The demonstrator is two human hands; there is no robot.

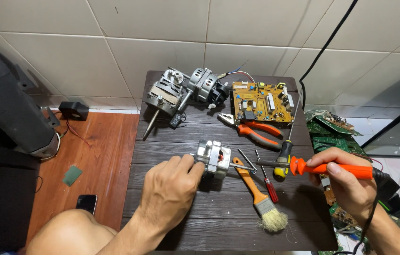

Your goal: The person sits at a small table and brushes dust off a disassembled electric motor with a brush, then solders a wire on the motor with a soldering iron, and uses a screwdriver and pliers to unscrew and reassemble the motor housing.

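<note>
My left hand [169, 189] grips a small silver electric motor [214, 158] that rests on the dark wooden table [186, 141]. An orange-handled soldering iron [327, 168] is held pen-like in my right hand [346, 182]; its metal tip points left, close to the motor's right side. An orange paintbrush [259, 196], a red screwdriver [268, 182] and a yellow-and-black screwdriver [283, 158] lie between the two hands.
Two larger motors [181, 92] and a yellow circuit board [261, 101] sit at the table's back, with orange pliers [252, 130] in front of them. Green circuit boards [325, 130] pile up on the right. A phone [86, 203] lies on the floor at left, near my knee [70, 233].
</note>
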